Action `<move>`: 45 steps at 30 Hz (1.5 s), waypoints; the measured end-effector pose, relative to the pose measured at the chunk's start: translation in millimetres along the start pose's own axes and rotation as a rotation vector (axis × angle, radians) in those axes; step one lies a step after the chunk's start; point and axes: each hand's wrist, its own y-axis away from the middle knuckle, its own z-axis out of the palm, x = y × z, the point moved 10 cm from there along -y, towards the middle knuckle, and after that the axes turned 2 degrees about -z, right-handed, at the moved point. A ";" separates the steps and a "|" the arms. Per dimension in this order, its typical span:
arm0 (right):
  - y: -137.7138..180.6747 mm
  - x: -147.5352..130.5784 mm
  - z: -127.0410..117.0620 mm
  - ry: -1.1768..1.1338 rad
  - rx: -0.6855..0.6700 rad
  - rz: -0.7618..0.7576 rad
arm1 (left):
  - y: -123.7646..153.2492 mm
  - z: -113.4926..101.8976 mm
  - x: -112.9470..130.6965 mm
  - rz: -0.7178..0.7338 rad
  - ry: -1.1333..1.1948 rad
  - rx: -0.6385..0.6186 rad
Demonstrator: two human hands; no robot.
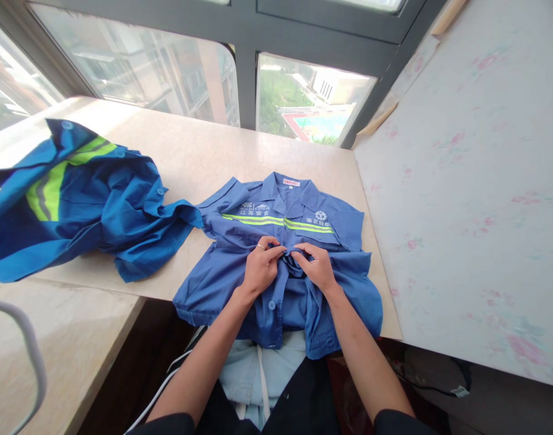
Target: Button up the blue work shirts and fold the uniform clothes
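Note:
A blue work shirt (222,284) with a yellow-green reflective chest stripe lies front up on the beige windowsill counter (203,151), its hem hanging over the near edge. My left hand (259,266), wearing a ring, pinches the left side of the shirt's front placket at mid-chest. My right hand (316,264) pinches the right side of the placket. The fingertips of both hands meet at the centre, close to a button. Another blue button (271,305) shows lower down on the placket.
A second, brighter blue shirt (77,205) with a reflective stripe lies crumpled on the counter's left. A window (167,66) runs behind the counter. A pale marbled wall (475,181) rises at the right. A white curved bar (29,344) sits at lower left.

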 end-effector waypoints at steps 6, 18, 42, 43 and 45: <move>-3.5 8.3 -13.3 0.049 0.112 0.073 | -1.0 -9.4 5.5 -0.010 0.186 0.041; 6.5 48.1 -37.7 -0.618 0.373 0.359 | 10.5 -45.6 3.9 -0.041 0.084 0.363; 1.1 56.1 -36.2 -0.941 0.361 0.438 | -62.8 17.5 3.2 -0.087 -0.271 0.079; 0.6 55.7 -36.5 -0.946 0.363 0.443 | -61.7 16.1 2.1 -0.080 -0.235 0.098; -0.1 56.1 -37.1 -0.938 0.373 0.460 | -59.8 11.6 3.0 -0.050 -0.165 0.129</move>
